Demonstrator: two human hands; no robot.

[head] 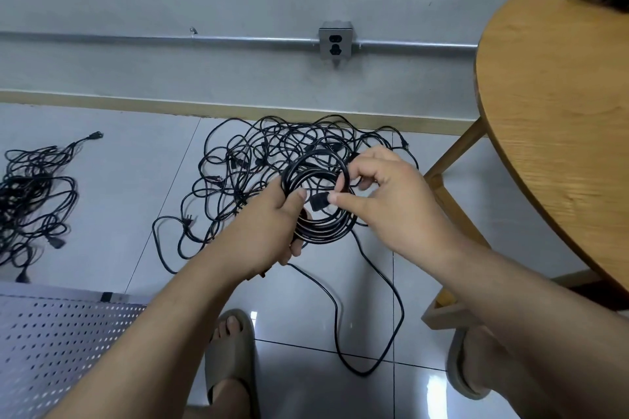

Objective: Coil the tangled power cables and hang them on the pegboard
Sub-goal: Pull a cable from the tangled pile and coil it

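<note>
Grey tiled floor [136, 201], tangled cables [258, 160] heaped by the wall — above them the left hand [275, 224] grips a coiled cable [323, 224], right hand [391, 201] pinching its plug [318, 202].

Bright even light; glare on floor tiles [432, 388]; edges bowed, soft.

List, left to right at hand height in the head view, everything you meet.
Small cable tangle on the floor → left hand → coiled cable, gripped by both hands → right hand → round wooden table. The big tangle behind the hands spans them, so it is left out.
</note>
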